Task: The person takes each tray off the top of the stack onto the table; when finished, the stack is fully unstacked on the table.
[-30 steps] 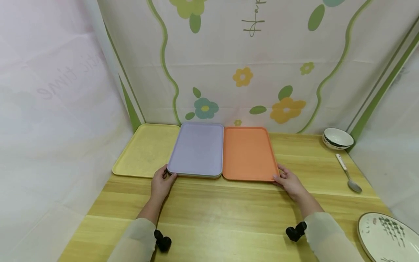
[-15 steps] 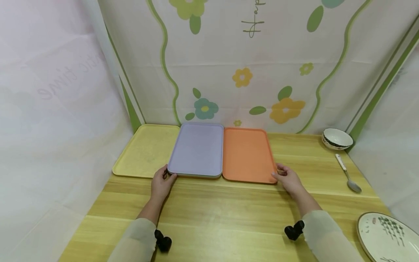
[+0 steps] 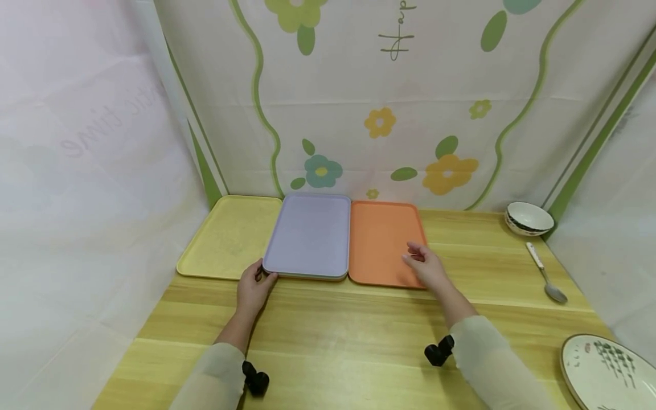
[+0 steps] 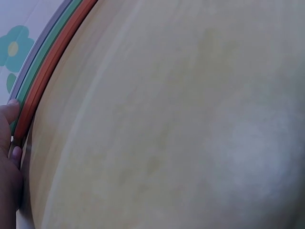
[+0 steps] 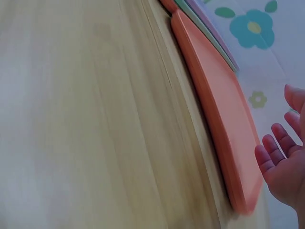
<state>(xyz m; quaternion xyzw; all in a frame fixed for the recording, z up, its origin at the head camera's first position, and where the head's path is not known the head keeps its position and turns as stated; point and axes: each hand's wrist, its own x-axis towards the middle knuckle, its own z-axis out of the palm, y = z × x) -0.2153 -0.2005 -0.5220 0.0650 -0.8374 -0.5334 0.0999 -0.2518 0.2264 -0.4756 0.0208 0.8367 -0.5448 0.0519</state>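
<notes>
In the head view, my left hand [image 3: 251,291] holds the near left corner of a stack topped by a purple tray [image 3: 308,234]. A green tray edge [image 4: 45,64] and an orange tray edge [image 4: 45,74] show beneath it in the left wrist view. To the right lies another orange tray [image 3: 381,242], side by side with the stack. Over its right part hovers my right hand [image 3: 430,272], fingers loosely bent, holding nothing. The right wrist view has that hand's fingers [image 5: 268,158] spread apart from the tray surface.
A yellow tray [image 3: 233,236] lies left of the stack, close to the patterned curtain [image 3: 353,68]. Along the table's right side are a white bowl [image 3: 529,217], a spoon [image 3: 545,274] and a patterned plate [image 3: 605,370].
My right hand has let go of the right orange tray's near right corner and moved left above it. That tray's right side shifted slightly left. The left hand stayed put.
</notes>
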